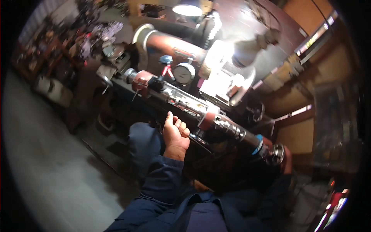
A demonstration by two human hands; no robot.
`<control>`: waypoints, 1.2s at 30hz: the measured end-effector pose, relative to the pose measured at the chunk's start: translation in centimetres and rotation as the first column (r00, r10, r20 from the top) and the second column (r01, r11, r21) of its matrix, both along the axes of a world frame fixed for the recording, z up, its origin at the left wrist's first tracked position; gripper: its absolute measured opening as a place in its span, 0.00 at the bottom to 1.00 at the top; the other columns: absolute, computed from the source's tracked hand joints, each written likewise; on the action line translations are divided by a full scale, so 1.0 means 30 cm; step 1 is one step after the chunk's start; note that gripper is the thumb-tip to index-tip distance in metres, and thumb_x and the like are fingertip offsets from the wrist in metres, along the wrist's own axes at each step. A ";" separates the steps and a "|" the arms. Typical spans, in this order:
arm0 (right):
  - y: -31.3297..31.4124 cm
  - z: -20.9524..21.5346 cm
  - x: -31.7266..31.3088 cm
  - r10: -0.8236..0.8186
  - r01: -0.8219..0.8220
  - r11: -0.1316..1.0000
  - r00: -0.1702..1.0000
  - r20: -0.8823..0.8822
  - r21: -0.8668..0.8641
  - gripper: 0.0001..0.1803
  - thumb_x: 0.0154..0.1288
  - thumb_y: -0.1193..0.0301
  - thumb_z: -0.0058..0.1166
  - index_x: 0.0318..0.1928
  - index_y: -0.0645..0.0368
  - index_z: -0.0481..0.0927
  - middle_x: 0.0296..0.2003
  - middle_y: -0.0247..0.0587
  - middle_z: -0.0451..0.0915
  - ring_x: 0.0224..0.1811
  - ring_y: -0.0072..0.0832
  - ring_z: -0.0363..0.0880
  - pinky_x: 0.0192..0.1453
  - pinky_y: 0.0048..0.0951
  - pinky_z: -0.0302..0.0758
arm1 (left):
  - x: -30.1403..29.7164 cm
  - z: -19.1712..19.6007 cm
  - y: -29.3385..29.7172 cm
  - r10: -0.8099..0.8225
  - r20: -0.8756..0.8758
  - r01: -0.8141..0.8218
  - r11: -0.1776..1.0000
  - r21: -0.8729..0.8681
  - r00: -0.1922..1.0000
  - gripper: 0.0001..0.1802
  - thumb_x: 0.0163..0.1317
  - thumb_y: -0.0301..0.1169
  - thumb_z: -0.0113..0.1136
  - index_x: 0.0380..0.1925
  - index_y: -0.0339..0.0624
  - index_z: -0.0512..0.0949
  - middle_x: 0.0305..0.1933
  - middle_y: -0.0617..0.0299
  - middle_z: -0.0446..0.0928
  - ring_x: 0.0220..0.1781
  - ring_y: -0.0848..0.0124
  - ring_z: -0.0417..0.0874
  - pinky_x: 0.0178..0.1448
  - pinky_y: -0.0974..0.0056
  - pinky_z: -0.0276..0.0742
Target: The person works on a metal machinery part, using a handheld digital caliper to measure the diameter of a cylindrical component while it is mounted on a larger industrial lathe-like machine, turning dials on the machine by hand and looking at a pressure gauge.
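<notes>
A long metal spindle assembly [185, 102] runs slantwise across the bench machine, with a reddish clamp block [142, 82] at its left part and another reddish block [208, 118] nearer its middle. In front of it, my left hand [176, 134] is closed with the thumb up; whatever lies inside the curled fingers is hidden. Just right of that hand shows a shiny lever [200, 142]. At the spindle's right end my right hand [287, 160] lies against a round metal end piece [278, 154]; its fingers are mostly hidden. A blue ring [258, 144] sits beside this end.
Behind the spindle stand a dial gauge [184, 74], a large orange-brown cylinder [170, 44] and a brightly lit metal block [218, 83]. A lamp [188, 8] hangs above. Cluttered parts [58, 54] fill the left; wooden shelving [297, 135] stands at the right.
</notes>
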State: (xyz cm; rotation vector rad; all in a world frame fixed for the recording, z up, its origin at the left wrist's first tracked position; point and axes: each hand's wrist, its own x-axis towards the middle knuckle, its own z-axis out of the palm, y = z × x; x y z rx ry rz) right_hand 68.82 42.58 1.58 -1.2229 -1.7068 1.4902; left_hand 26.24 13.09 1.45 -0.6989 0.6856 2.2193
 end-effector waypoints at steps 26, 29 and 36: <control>-0.353 -0.215 0.729 -0.905 -0.010 0.405 0.140 0.403 0.914 0.16 0.71 0.65 0.47 0.50 0.65 0.78 0.45 0.51 0.79 0.45 0.45 0.78 0.52 0.39 0.73 | 0.286 0.087 0.023 -0.199 -0.204 0.217 0.974 0.071 0.959 0.13 0.72 0.41 0.46 0.28 0.52 0.66 0.16 0.72 0.54 0.14 0.80 0.52 0.17 0.72 0.46; -0.405 -0.103 0.530 -0.864 -0.041 0.308 0.406 0.298 0.950 0.15 0.72 0.66 0.45 0.48 0.65 0.78 0.43 0.51 0.79 0.44 0.46 0.78 0.52 0.38 0.73 | 0.400 0.117 0.037 -0.283 -0.340 0.348 0.926 0.146 0.897 0.14 0.72 0.40 0.47 0.26 0.52 0.67 0.17 0.73 0.55 0.14 0.80 0.51 0.17 0.72 0.47; -0.810 0.121 -0.281 0.458 -0.462 0.873 0.887 0.058 0.157 0.17 0.70 0.62 0.48 0.51 0.61 0.75 0.46 0.54 0.80 0.46 0.47 0.81 0.48 0.40 0.76 | 0.608 0.069 0.009 -0.406 -0.418 0.529 0.815 0.237 0.813 0.06 0.70 0.31 0.52 0.35 0.46 0.67 0.18 0.69 0.59 0.16 0.80 0.57 0.18 0.71 0.52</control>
